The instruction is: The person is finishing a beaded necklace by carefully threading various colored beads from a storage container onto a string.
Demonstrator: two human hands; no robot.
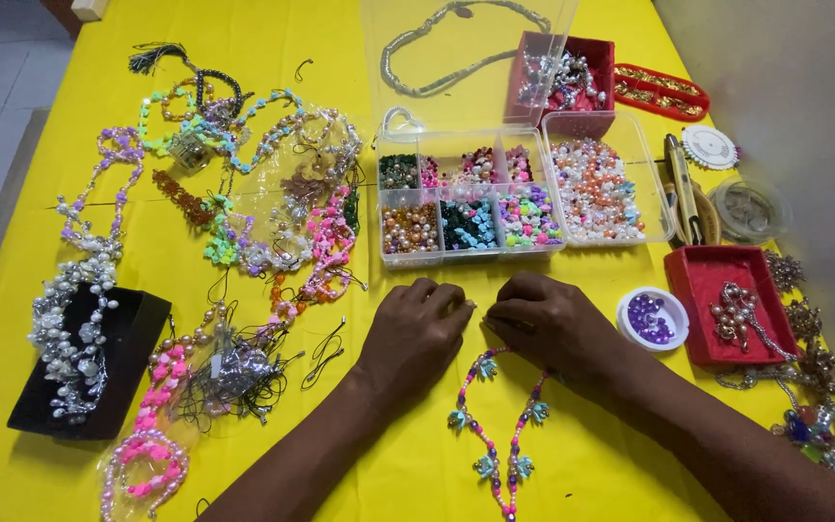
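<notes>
My left hand [416, 333] and my right hand [548, 324] rest knuckles-up on the yellow tablecloth [417, 464], fingertips pinched together and almost meeting. Each pinches one end of a beaded strand [495, 435] of pink beads and teal flower beads, which hangs in a loop toward me. The ends themselves are hidden under my fingers. Just beyond my hands stands a clear compartment box [524, 188] with sorted coloured beads, its lid open upward.
Several finished bead strands [244, 193] lie spread on the left, with a pearl piece on a black tray [132, 329]. A small white cup of purple beads [652, 319], red boxes [703, 280] and snips [683, 184] sit to the right. A wall borders the right.
</notes>
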